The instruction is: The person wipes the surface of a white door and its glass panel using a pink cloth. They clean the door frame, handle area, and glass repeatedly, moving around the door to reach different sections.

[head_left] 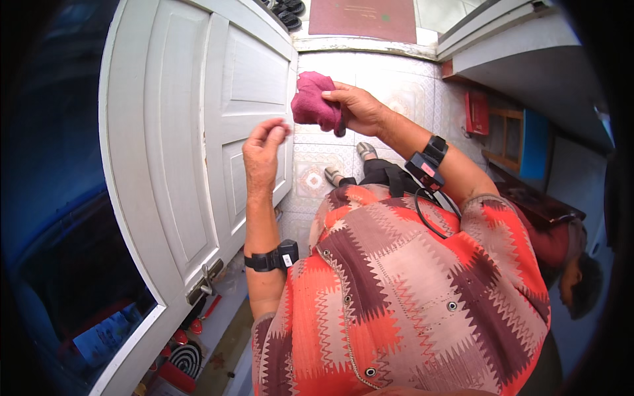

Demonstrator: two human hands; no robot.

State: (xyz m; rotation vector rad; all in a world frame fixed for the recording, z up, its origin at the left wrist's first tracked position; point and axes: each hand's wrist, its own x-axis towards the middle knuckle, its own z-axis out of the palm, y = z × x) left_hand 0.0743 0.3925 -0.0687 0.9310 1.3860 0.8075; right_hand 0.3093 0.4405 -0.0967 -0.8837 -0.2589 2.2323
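Note:
My right hand (pixel 357 106) grips a folded pink-magenta cloth (pixel 314 104), its thumb lying on top. The cloth has a dark lower edge and is held above the tiled floor. Just left of the cloth and apart from it is my left hand (pixel 263 153). Its fingers are curled towards the thumb, and the tips are blurred, so whether they pinch something small is unclear. That hand is in front of a white panelled door (pixel 171 123), which stands ajar on the left.
A metal door handle (pixel 204 284) projects from the door. Beyond the threshold (pixel 366 45) lies a reddish mat (pixel 364 20), with dark sandals (pixel 288 12) beside it. A red box (pixel 476 113) and a blue-sided cabinet (pixel 534 143) are on the right. Another person (pixel 569 277) is at the right edge.

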